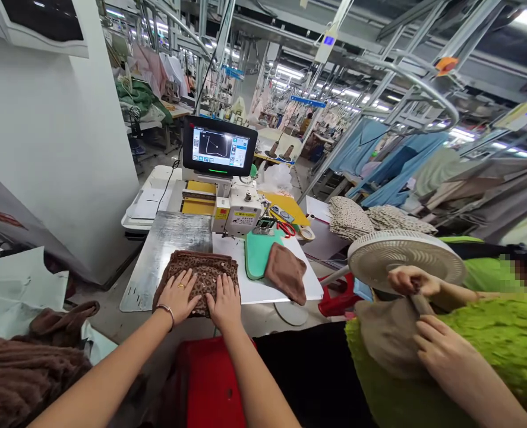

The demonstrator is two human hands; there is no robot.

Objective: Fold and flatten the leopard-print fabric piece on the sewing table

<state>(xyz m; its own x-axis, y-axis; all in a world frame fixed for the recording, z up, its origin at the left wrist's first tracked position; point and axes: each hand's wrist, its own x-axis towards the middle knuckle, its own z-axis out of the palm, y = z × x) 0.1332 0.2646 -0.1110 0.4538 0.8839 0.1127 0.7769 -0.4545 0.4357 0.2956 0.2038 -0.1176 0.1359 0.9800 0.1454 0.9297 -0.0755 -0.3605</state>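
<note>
My left hand (pixel 179 295) and my right hand (pixel 224 302) lie flat, side by side, on a stack of brown leopard-print fabric pieces (pixel 197 270) on the metal table plate (pixel 165 244). Both hands press the stack with fingers spread and grasp nothing. Behind the stack stands a programmable sewing machine (pixel 239 211) with a lit touch screen (pixel 219 146). To the right of my hands a green template (pixel 257 252) lies on a white board (pixel 263 285), with a brown plush piece (pixel 287 272) on it.
A co-worker in a green top (pixel 490 345) sits at right, handling a beige fabric piece (pixel 385 342) beside a white fan (pixel 406 257). Red scissors (pixel 286 228) lie behind the template. Brown plush fabric (pixel 27 368) is piled at lower left. A white wall (pixel 53 148) stands left.
</note>
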